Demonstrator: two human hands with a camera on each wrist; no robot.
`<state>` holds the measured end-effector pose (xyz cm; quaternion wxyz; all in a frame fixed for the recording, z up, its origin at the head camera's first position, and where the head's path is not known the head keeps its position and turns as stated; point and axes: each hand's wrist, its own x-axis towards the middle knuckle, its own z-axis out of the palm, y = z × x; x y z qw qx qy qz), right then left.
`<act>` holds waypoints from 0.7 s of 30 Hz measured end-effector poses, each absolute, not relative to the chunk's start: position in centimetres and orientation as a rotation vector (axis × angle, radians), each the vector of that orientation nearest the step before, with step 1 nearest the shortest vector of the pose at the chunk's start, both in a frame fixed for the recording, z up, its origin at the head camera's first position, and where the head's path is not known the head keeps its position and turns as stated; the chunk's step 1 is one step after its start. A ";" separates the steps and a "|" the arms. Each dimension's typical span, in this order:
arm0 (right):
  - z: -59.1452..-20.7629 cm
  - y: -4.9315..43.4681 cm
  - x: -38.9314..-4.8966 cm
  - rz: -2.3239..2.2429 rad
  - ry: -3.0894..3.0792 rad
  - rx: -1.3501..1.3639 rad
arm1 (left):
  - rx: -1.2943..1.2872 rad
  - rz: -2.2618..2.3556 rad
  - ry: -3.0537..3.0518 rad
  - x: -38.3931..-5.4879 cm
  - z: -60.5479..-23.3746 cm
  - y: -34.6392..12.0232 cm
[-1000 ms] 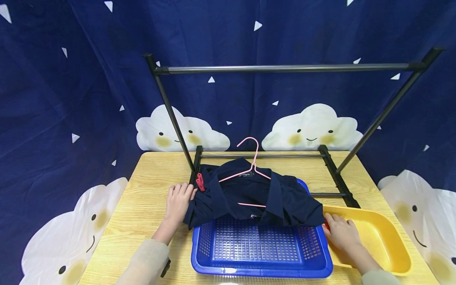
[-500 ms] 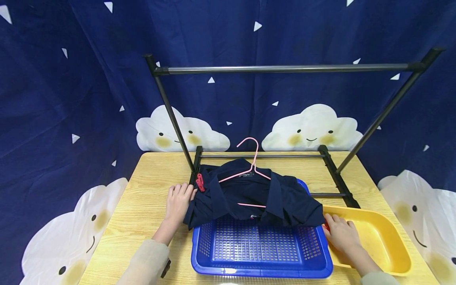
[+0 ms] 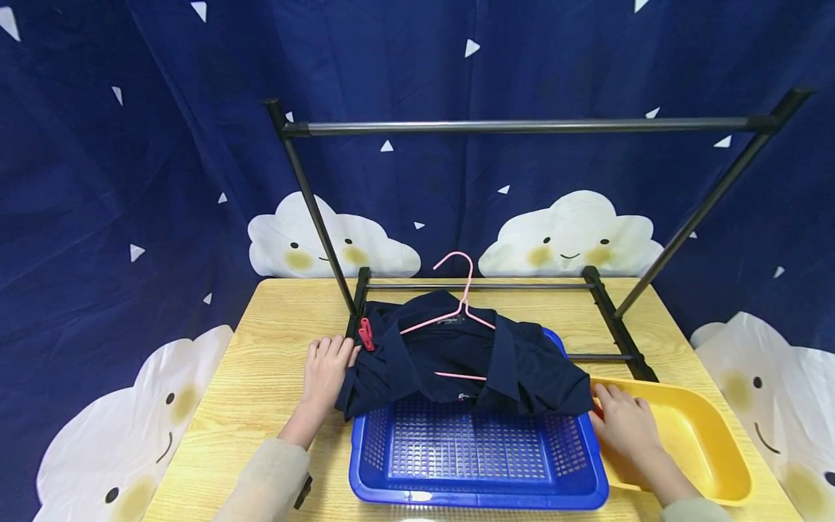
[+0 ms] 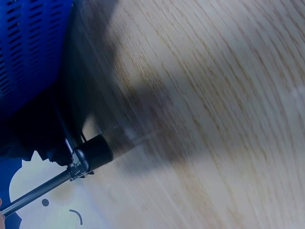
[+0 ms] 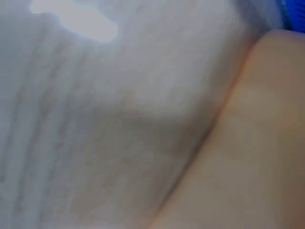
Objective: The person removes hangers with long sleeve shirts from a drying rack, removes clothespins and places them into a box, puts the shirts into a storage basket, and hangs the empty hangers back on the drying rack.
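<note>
A navy collared shirt [image 3: 541, 362] lies across the back half of a blue basket [image 3: 479, 499], with a pink hanger [image 3: 468, 279] inside its collar. One red clothespin [image 3: 366, 334] is at the shirt's left shoulder. Beside the left sleeve rests my left hand [image 3: 328, 371], fingers relaxed, the nearest finger touching the cloth. My right hand [image 3: 628, 424] is over the near-left part of the yellow basin [image 3: 717, 428], beside the right sleeve end. It pinches a red clothespin [image 3: 596, 412], mostly hidden by the fingers. Neither wrist view shows the fingertips' contact.
A black metal rack stands behind the basket, its top bar [image 3: 522, 127] spanning high above the shirt. The rack's feet [image 3: 616, 326] rest on the wooden table [image 3: 274, 326]. A dark blue curtain [image 3: 417, 65] with clouds hangs behind.
My right fingers have shifted slightly, and less of the red clothespin shows than before. The left hand, shirt and hanger have not visibly moved.
</note>
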<state>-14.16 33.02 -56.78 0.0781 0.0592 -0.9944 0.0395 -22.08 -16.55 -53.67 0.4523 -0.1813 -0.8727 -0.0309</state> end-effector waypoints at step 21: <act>-47.6 28.5 -18.9 0.379 -2.424 0.193 | -0.445 -0.085 -2.184 -21.9 -53.6 -16.5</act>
